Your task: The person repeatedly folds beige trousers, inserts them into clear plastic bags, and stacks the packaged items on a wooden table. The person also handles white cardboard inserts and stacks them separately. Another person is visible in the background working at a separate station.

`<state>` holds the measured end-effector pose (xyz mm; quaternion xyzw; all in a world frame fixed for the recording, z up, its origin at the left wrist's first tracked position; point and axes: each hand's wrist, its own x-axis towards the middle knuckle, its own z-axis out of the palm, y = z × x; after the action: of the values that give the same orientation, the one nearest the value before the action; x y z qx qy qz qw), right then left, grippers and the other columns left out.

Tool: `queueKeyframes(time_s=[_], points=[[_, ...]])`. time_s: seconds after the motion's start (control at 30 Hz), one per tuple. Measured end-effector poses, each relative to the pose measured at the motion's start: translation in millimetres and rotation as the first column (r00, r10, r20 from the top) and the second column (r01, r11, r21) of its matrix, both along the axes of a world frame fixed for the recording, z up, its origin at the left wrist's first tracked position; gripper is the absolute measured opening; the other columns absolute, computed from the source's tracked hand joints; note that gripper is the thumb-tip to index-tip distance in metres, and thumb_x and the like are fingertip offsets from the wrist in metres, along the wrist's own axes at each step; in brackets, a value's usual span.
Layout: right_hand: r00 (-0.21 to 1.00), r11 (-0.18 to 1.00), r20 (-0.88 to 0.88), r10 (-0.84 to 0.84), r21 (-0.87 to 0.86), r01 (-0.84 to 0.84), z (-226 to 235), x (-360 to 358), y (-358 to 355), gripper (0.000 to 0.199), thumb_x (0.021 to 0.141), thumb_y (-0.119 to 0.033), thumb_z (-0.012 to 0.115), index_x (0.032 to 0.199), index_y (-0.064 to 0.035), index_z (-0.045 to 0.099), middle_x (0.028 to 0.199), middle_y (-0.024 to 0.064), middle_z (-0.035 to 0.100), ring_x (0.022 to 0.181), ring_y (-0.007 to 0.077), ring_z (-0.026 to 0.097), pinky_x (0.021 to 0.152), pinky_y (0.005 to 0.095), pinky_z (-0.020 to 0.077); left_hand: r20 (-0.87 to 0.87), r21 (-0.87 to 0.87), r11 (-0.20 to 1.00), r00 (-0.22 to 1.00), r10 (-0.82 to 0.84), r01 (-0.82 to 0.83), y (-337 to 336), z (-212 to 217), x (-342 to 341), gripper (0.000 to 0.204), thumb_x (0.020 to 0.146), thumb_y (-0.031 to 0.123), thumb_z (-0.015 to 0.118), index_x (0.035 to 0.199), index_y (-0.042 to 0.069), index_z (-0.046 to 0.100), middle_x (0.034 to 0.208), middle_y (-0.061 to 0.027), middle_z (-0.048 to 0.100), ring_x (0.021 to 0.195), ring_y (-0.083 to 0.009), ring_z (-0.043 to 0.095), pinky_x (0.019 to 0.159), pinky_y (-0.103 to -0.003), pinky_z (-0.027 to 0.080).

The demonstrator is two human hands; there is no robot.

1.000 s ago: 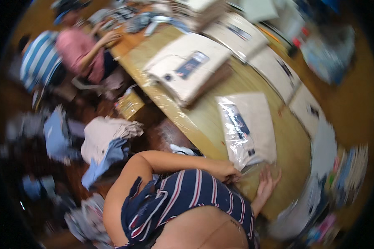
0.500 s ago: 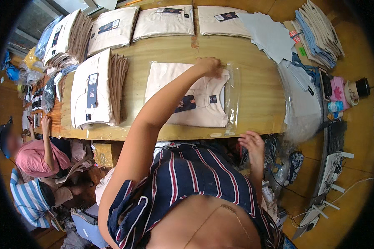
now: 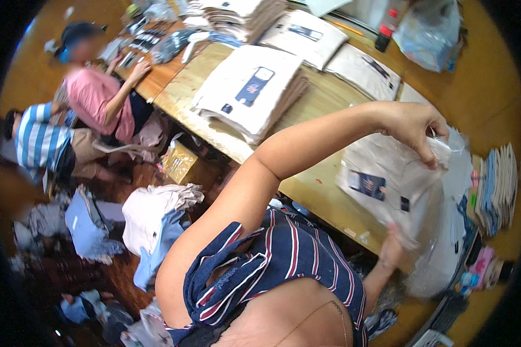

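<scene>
The bagged beige garment [image 3: 382,159] before you, tilted at the right end of the table [image 3: 307,179], should handle light, floppy and slippery in its clear film; its edges look the surest hold. Your left hand [image 3: 417,130] reaches across, elbow slightly bent, pinching the far edge; your right hand [image 3: 392,248] sits low at the near edge, its grip hard to tell.

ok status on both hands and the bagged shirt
Left hand pinching bagged shirt at far right. Right hand at near edge, grip unclear. Shirt stack off left, clear of hands.
</scene>
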<state>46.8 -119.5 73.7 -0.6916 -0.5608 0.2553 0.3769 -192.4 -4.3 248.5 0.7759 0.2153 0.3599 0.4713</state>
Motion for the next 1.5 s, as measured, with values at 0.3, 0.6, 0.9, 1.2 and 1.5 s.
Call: queueKeyframes(time_s=[0.3,0.6,0.9,1.2,1.5], points=[[0.628,0.783,-0.469,0.621,0.416,-0.463,121.3,10.6,112.8,0.038,0.072,-0.007,0.061,0.107,0.0014,0.047,0.098,0.0085,0.054,0.092,0.0171,0.050,0.084,0.0267,0.0367,0.371,-0.248,0.925,0.854,0.365,-0.287,-45.1,8.7,-73.0,0.020,0.064,0.001,0.065,0.077,0.002,0.049,0.076,-0.0124,0.061,0.078,-0.0166,0.060,0.068,-0.024,0.046],[0.744,0.757,-0.192,0.641,0.319,-0.570,138.2,-55.3,156.7,0.009,0.076,-0.002,0.055,0.084,-0.0005,0.060,0.088,0.0050,0.057,0.082,0.0130,0.052,0.073,0.0234,0.0396,0.310,-0.110,0.898,0.843,0.439,-0.427,-46.4,-9.0,-99.8,0.020,0.068,0.007,0.064,0.084,-0.003,0.056,0.080,-0.0126,0.062,0.075,-0.0151,0.060,0.070,-0.024,0.046],[0.484,0.424,0.491,0.724,0.237,-0.874,-49.8,-20.4,101.7,0.016,0.064,0.003,0.056,0.079,-0.0032,0.059,0.085,0.0096,0.056,0.089,0.0266,0.051,0.076,0.0329,0.0409,-0.274,0.175,0.849,0.804,0.528,-0.498,-100.8,-245.5,-81.7,0.019,0.067,0.006,0.057,0.085,0.008,0.061,0.083,-0.0079,0.060,0.079,-0.0244,0.056,0.068,-0.031,0.044],[0.525,0.476,0.282,0.803,0.225,-0.850,-41.8,-8.8,51.0,0.013,0.065,0.005,0.059,0.077,-0.0009,0.059,0.087,0.0105,0.058,0.087,0.0249,0.054,0.076,0.0316,0.0426,-0.196,0.113,0.853,0.830,0.521,-0.509,-143.4,-222.9,-73.6,0.017,0.076,0.016,0.056,0.087,0.005,0.061,0.099,-0.0086,0.058,0.103,-0.0273,0.048,0.090,-0.040,0.034],[0.765,0.860,-0.426,0.483,0.066,-0.506,-29.9,-7.9,56.5,0.009,0.080,-0.006,0.052,0.082,0.0016,0.057,0.079,0.0089,0.060,0.075,0.0148,0.056,0.071,0.0253,0.0440,-0.201,-0.093,0.663,0.667,0.718,-0.743,-132.0,-209.0,-68.1,0.015,0.076,0.005,0.052,0.088,0.001,0.061,0.079,-0.0113,0.062,0.076,-0.0185,0.059,0.072,-0.028,0.044]])
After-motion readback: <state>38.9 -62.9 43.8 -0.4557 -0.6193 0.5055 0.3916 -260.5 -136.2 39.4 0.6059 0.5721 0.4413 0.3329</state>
